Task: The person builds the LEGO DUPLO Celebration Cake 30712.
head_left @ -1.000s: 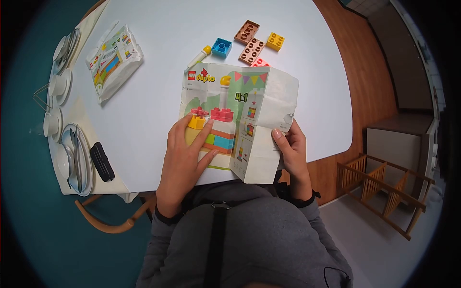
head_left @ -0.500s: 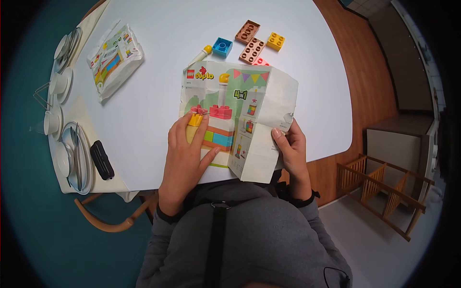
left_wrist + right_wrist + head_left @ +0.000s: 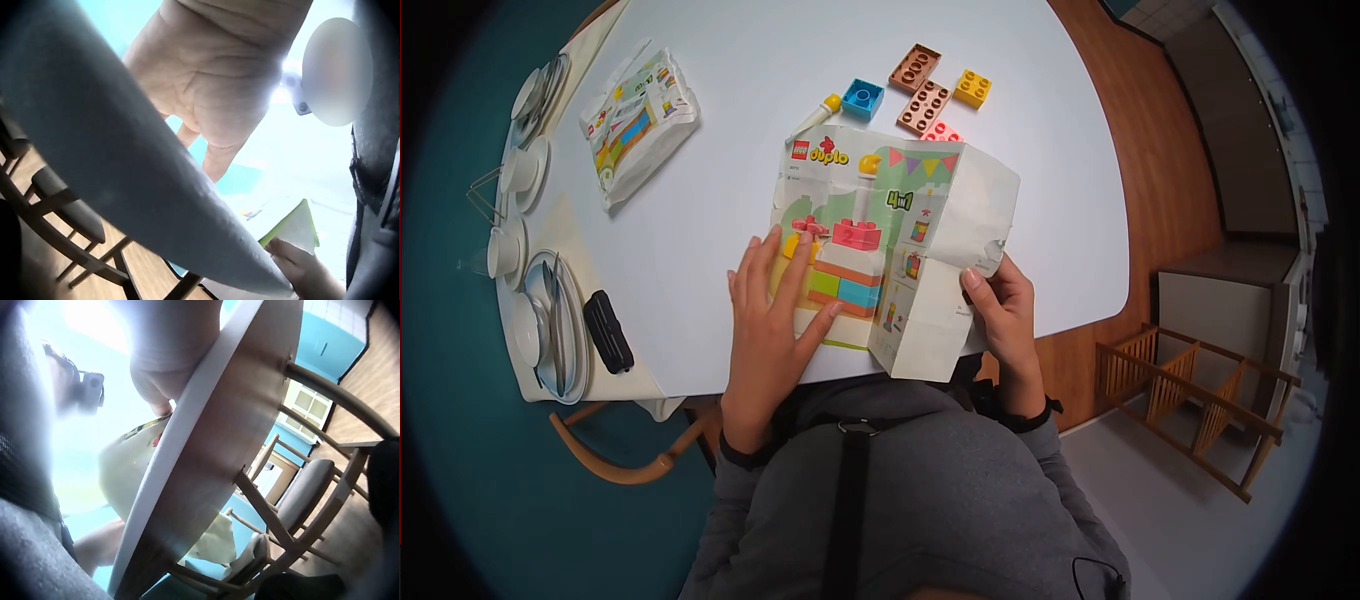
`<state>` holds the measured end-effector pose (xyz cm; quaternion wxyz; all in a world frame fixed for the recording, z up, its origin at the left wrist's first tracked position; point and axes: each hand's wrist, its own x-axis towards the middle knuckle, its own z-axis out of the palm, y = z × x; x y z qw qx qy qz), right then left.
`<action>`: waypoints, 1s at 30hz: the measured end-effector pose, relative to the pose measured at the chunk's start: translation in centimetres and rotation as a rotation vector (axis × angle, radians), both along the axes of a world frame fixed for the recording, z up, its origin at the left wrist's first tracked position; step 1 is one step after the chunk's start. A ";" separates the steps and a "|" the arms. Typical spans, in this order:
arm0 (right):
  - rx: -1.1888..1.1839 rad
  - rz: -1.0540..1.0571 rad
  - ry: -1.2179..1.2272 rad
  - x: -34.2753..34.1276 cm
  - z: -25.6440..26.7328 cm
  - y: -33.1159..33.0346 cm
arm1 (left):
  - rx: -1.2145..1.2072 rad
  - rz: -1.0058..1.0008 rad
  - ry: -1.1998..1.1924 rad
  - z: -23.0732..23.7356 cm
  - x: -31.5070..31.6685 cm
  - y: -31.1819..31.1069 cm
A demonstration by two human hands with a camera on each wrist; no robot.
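The sheet (image 3: 855, 200) was held open in front of the person, at the near edge of the table (image 3: 1060, 210). Its picture side was turned up, so it could be seen from above. Folds ran through it, and its right part was bent at a slant, likely because the paper had been folded small.

The right edge was pinched by the right hand (image 3: 1003, 315): the thumb was pressed on the front and the other fingers were curled round behind, so that side was stopped from dropping. How tight the pinch was cannot be told. The left part was touched by the left hand (image 3: 770, 330), its fingers spread wide and almost straight. Nothing was gripped by it; the paper seemed to be steadied by those flat fingers.

Just past the top edge, a red brick (image 3: 943, 131) was partly covered by the sheet. Near it were two brown bricks (image 3: 923, 107), a yellow brick (image 3: 973, 88), a blue brick (image 3: 863, 98) and a candle (image 3: 815, 118). The bag (image 3: 640, 130) was laid off to the left. Farther round, plates (image 3: 575, 350), cups (image 3: 520, 174) and a black case (image 3: 608, 330) were set by the table's left side, well apart from the bricks.
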<state>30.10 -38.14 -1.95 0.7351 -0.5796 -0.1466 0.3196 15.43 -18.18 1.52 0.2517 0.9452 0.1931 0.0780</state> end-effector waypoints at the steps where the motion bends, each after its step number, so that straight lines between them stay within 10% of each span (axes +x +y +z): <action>1: 0.006 -0.024 -0.023 -0.1 0.2 0.2 | 0.030 0.028 0.028 0.1 -0.5 0.2; 13: -0.188 0.156 -0.375 2.0 10.5 0.7 | -0.049 0.223 -0.142 -2.4 -6.0 2.5; 23: -0.044 0.412 -0.884 9.4 22.9 13.9 | -0.046 0.240 -0.300 -2.9 -6.0 3.0; 30: 0.001 0.412 -0.739 15.2 25.0 21.6 | -0.103 0.284 -0.349 -3.0 -5.9 3.1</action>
